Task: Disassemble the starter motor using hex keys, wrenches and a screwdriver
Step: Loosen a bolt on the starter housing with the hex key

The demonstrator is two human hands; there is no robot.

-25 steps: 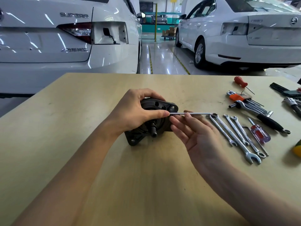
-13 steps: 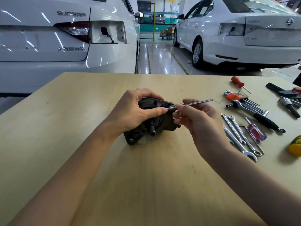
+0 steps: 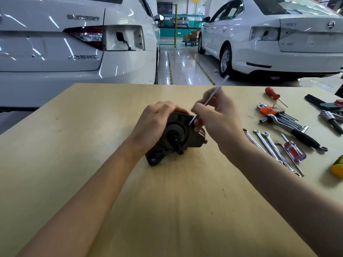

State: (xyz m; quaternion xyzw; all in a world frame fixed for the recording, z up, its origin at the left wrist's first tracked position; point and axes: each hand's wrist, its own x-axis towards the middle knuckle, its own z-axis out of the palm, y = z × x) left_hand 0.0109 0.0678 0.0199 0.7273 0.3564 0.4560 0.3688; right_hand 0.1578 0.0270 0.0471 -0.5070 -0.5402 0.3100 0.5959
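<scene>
The dark starter motor lies on its side in the middle of the wooden table, its shaft end facing me. My left hand grips its upper left side. My right hand pinches a thin silver wrench, tilted up to the right. The wrench's lower tip meets the motor's front flange. The far side of the motor is hidden behind both hands.
To the right lie several silver wrenches, a red-handled screwdriver, a ratchet with a black grip, an orange hex key set, a small red screwdriver and a yellow object. Two white cars stand beyond the table.
My right hand lifted the wrench from level to steeply tilted and brought its tip onto the motor's flange. My left hand stayed on the motor.
</scene>
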